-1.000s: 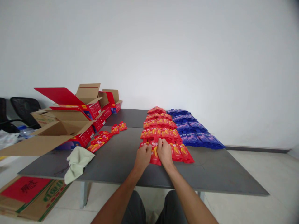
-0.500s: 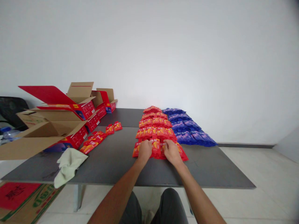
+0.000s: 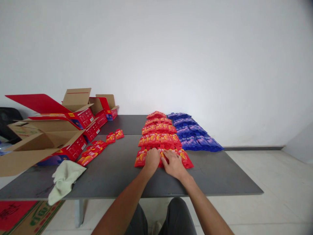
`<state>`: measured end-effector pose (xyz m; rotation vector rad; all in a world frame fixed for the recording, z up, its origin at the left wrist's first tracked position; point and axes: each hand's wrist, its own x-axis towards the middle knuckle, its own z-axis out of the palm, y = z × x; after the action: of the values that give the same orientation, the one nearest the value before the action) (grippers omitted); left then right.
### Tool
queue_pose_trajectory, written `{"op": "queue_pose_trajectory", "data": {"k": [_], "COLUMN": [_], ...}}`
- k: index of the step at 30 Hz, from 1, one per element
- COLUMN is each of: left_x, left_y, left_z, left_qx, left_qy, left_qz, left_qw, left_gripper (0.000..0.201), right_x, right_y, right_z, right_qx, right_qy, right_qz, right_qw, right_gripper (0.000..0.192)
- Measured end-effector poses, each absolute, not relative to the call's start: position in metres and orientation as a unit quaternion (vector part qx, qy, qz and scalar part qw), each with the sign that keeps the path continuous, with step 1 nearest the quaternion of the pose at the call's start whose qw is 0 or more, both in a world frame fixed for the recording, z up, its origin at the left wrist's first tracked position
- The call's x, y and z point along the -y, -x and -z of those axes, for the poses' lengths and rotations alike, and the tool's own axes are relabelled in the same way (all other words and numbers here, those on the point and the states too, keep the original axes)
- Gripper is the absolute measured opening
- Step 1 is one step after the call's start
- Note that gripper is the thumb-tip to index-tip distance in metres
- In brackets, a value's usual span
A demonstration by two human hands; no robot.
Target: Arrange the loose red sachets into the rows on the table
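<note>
I have both hands down on the near row of red packets [image 3: 141, 158], which lies around the middle of the desk [image 3: 117, 176] close to its near edge. My right hand [image 3: 173, 163] is laid over the tops with its fingers spread and gripping nothing that I can see; I read that as light pressure to keep the packets flat and in line. My left hand [image 3: 153, 158] is curled just beside it, knuckles up, and with its fingertips hidden from my feed I cannot tell whether they pinch a packet. More red rows run back from there to the far edge, and blue packets [image 3: 198, 138] lie beside them along the right edge, presumably to keep the two colours apart. Open boxes [image 3: 84, 118] line the left side, flaps up, likely so their insides stay in reach, with loose red packets [image 3: 90, 155] next to them and a cloth [image 3: 66, 179] hanging over the near edge. Half a second ago my right fingers were bunched; now they are fanned out. A second ago one packet jutted toward the near edge between my hands, and now the row's front looks even. My view has also swung a little rightward.
</note>
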<state>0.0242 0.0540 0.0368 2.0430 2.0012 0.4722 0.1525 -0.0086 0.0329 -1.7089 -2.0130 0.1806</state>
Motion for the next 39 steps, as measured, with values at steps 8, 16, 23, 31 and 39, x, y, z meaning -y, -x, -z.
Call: {"op": "queue_pose_trajectory", "data": {"k": [8, 16, 23, 31, 39], "left_x": [-0.047, -0.032, -0.030, -0.030, -0.022], "left_y": [-0.018, 0.005, 0.018, 0.023, 0.036], "left_z": [-0.043, -0.045, -0.029, -0.025, -0.042], "left_qx": [-0.661, -0.550, -0.444, -0.424, -0.448], "left_qy": [-0.734, -0.810, -0.871, -0.876, -0.861], "left_qz": [-0.125, -0.181, -0.163, -0.165, -0.181], "left_qw": [0.094, 0.091, 0.135, 0.161, 0.158], "left_gripper": [0.042, 0.030, 0.064, 0.062, 0.071], "right_x": [0.015, 0.013, 0.013, 0.015, 0.007], "right_y": [-0.159, -0.164, -0.163, -0.160, -0.136], "right_z": [-0.036, -0.026, -0.028, -0.035, -0.051], "right_qx": [0.757, 0.771, 0.774, 0.769, 0.761], "right_qy": [0.608, 0.597, 0.597, 0.605, 0.607], "right_qz": [-0.097, -0.072, -0.067, -0.080, -0.055], "right_qw": [0.219, 0.208, 0.201, 0.190, 0.222], "right_gripper": [0.061, 0.055, 0.054, 0.060, 0.048]}}
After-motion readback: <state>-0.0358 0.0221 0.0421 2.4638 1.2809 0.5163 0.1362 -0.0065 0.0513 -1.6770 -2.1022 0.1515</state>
